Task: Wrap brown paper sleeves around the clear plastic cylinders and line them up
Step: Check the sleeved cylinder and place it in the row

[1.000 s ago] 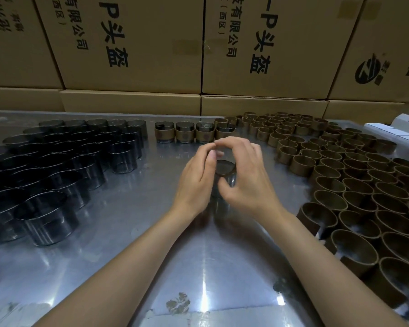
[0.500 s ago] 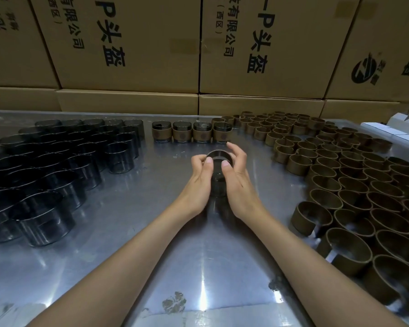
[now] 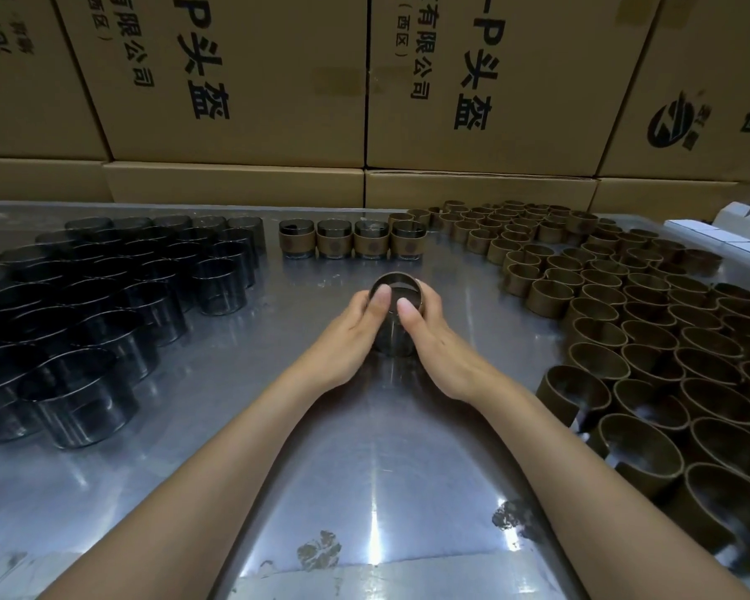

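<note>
At the middle of the metal table, my left hand (image 3: 356,326) and my right hand (image 3: 425,331) grip one clear plastic cylinder (image 3: 395,292) from both sides, thumbs on its near wall; any sleeve on it is hidden by my fingers. A row of several sleeved cylinders (image 3: 351,241) stands just behind it. Several bare clear cylinders (image 3: 118,292) crowd the left side. Loose brown paper sleeves (image 3: 633,322) cover the right side.
Stacked cardboard boxes (image 3: 243,80) wall off the far edge of the steel table (image 3: 364,469). White boxes (image 3: 711,233) sit at the far right. A dark smudge (image 3: 319,549) marks the near table surface.
Both hands moved forward with the cylinder toward the sleeved row and lowered around it. The fingers that arched over its top now wrap its sides.
</note>
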`<move>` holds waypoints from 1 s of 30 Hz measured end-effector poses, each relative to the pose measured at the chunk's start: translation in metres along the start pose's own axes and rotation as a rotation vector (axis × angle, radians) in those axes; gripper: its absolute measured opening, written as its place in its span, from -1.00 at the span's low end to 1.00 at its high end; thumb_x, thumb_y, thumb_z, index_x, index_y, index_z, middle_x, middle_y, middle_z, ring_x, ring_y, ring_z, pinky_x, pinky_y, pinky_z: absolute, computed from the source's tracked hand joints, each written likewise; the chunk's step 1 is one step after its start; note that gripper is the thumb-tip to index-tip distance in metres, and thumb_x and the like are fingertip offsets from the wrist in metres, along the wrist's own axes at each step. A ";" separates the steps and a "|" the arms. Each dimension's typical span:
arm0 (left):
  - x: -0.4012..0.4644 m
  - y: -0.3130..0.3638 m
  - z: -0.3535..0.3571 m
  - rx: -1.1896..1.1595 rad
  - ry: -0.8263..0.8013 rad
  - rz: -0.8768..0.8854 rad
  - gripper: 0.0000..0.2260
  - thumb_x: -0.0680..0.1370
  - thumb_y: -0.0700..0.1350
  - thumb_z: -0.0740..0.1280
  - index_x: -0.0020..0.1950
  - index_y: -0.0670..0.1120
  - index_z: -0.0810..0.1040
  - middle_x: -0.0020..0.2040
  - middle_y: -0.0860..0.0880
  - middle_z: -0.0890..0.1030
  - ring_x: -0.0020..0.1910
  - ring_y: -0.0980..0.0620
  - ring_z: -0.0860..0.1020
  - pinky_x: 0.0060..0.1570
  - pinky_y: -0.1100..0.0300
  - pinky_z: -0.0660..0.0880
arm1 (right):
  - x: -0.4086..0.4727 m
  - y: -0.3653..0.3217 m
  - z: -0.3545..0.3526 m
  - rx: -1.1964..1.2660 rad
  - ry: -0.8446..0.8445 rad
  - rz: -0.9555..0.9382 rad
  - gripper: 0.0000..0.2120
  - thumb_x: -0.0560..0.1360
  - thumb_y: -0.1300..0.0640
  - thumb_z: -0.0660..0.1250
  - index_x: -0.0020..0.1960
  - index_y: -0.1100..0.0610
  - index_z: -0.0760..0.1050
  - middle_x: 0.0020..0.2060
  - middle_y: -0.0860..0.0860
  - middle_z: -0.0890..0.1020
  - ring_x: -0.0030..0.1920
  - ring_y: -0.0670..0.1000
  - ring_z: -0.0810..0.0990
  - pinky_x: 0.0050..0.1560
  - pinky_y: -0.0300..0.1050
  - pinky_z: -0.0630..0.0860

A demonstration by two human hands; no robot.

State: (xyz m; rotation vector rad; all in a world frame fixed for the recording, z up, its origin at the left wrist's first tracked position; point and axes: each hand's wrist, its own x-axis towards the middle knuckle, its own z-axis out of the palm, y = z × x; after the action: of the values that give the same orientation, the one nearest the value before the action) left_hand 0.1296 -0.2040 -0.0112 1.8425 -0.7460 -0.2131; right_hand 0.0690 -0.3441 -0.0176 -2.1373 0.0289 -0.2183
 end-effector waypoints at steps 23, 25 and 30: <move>-0.004 0.004 -0.006 -0.331 0.035 -0.017 -0.66 0.63 0.19 0.03 0.16 0.13 0.54 0.09 0.05 0.67 0.12 0.08 0.62 0.14 0.17 0.53 | -0.001 -0.011 0.007 0.372 0.082 -0.005 -0.54 0.59 -0.16 0.10 0.43 -0.01 0.19 0.28 -0.03 0.47 0.27 -0.11 0.47 0.31 -0.15 0.40; -0.005 0.006 -0.005 -0.408 0.050 -0.029 -0.68 0.63 0.17 0.08 0.15 0.09 0.56 0.05 0.06 0.68 0.07 0.05 0.64 0.04 0.19 0.58 | -0.002 -0.012 0.007 0.424 0.109 -0.012 -0.60 0.60 -0.12 0.12 0.39 -0.02 0.24 0.23 -0.06 0.51 0.22 -0.15 0.51 0.24 -0.20 0.44; -0.003 0.010 -0.005 -0.552 0.095 -0.048 -0.62 0.52 0.21 0.22 0.15 0.00 0.59 0.02 -0.03 0.69 0.03 -0.07 0.66 -0.05 0.01 0.62 | -0.004 -0.018 0.006 0.451 0.153 -0.054 -0.66 0.62 -0.04 0.12 0.36 0.02 0.34 0.10 -0.17 0.56 0.04 -0.37 0.55 -0.04 -0.49 0.44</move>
State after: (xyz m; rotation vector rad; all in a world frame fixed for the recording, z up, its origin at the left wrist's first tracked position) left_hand 0.1256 -0.2001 -0.0005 1.3346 -0.5114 -0.3241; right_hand 0.0647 -0.3286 -0.0067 -1.6703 0.0093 -0.3821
